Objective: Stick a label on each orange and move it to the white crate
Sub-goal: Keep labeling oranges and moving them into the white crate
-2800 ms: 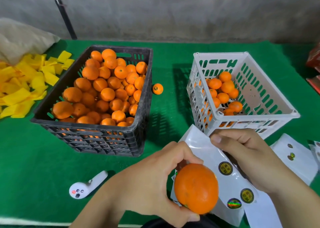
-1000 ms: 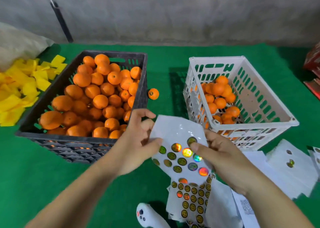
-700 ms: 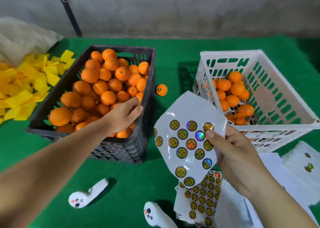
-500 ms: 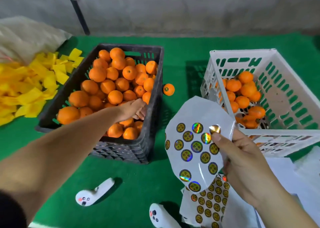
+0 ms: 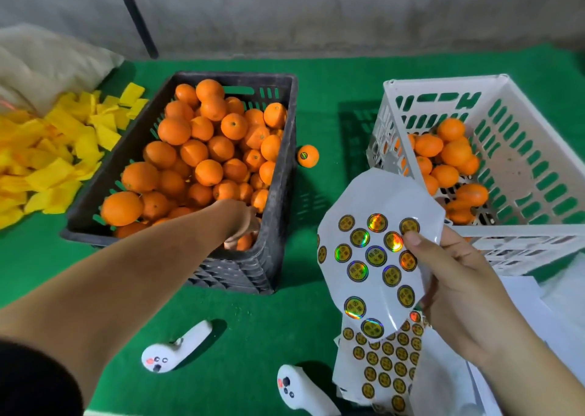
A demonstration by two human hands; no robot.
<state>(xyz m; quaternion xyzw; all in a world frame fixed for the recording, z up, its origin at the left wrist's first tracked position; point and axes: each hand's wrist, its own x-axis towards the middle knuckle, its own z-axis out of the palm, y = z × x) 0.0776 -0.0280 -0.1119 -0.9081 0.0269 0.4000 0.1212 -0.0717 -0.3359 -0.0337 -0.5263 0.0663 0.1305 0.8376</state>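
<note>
We look down on a green mat (image 5: 253, 320) that runs back to a grey wall (image 5: 316, 10). A black crate (image 5: 278, 194) heaped with oranges (image 5: 202, 149) stands on the left of the mat, and a white crate (image 5: 522, 241) with a smaller batch of oranges (image 5: 443, 159) in its left part stands on the right. One loose orange (image 5: 307, 156) lies on the mat just beside the black crate's right wall, between the two crates, with a round label showing on it.

Our left hand (image 5: 242, 222) reaches down into the near right corner of the black crate, fingers curled among the fruit there; we cannot tell whether they have closed on an orange (image 5: 244, 242), since the hand hides most of it. Our right hand (image 5: 459, 289) holds up a white label sheet (image 5: 376, 257) in front of the white crate, the thumb pressed on its face near the upper right stickers and the fingers curled behind it.

A second sheet (image 5: 386, 365) of labels lies on the mat below the raised one, with blank white sheets (image 5: 538, 314) to its right. Two white controllers (image 5: 172, 350) (image 5: 297, 390) lie near the front edge. Yellow scraps (image 5: 47, 156) are piled at the far left, with a pale sack (image 5: 47, 64) behind them.
</note>
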